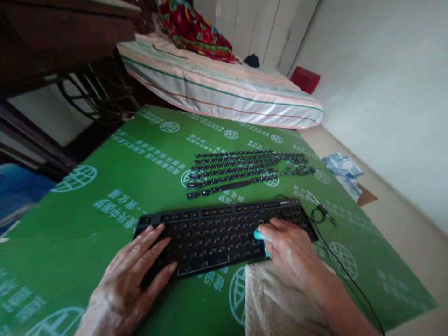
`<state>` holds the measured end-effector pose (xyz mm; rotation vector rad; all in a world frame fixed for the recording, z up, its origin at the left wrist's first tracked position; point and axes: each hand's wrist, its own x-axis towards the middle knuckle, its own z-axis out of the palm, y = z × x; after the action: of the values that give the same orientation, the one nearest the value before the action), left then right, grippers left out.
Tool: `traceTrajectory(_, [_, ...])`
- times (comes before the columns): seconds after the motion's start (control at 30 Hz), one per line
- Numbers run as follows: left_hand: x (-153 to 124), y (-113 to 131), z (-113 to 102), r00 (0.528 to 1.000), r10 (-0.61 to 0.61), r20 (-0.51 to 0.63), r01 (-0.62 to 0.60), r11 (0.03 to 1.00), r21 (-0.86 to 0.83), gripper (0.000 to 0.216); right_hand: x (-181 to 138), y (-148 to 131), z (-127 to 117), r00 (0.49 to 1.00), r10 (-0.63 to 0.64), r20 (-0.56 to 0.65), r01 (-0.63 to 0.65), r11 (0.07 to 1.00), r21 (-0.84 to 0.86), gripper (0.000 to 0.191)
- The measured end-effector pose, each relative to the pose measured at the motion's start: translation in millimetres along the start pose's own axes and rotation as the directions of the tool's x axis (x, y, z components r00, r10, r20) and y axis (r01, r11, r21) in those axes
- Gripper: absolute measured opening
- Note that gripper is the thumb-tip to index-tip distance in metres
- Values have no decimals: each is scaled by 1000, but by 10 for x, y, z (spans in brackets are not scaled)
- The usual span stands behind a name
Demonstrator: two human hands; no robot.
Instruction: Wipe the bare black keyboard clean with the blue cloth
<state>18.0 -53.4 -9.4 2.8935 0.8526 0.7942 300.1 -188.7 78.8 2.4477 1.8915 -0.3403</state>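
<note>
A black keyboard [206,240] with its keycaps off lies across the green board, bare switch posts showing in rows. My left hand [131,268] rests on its left end, fingers stretched out and apart over the edge. Over the right part of the keyboard, my right hand [290,245] is closed on a small turquoise tool [259,234]. Most of that tool is hidden by the fingers, so its kind is unclear. Beyond the keyboard, the loose black keycaps [234,170] are laid out in rows. A beige cloth [280,298] lies below my right wrist.
The green printed board [147,186] bears everything. A black cable [345,270] runs down the right side, near a thin wire tool [322,207]. A mattress [224,88] stands beyond, a dark wooden table [63,37] at left, crumpled plastic packaging [345,170] at right.
</note>
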Motion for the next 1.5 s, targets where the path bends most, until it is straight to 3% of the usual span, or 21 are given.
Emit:
traceTrajectory(0.1, [-2,7,-3,999,-12,-34,12,1000,2,52,82,239,-6,990,87,-107,-89,996,-15,30])
traceTrajectory(0.23, [-1,0,-19,1000,-13,13,13,1000,-17,54,224,423,3,972,145,-183,-159,985,-64,27])
traceTrajectory(0.4, [17,11,-25,1000,-30,-8,30,999,-36,53,331,406,20,992,69,-103,-84,986,-147,23])
traceTrajectory(0.53, [18,37,-8,998,-59,-36,57,997,-53,50,330,430,2,994,105,-27,-108,972,-210,24])
traceTrajectory(1.0, [38,56,-21,998,-61,-11,60,997,-54,50,320,416,-34,998,67,14,-62,977,-202,25])
traceTrajectory(1.5, [55,89,-33,995,-97,9,97,993,-65,50,128,291,-91,987,21,156,10,982,-190,21])
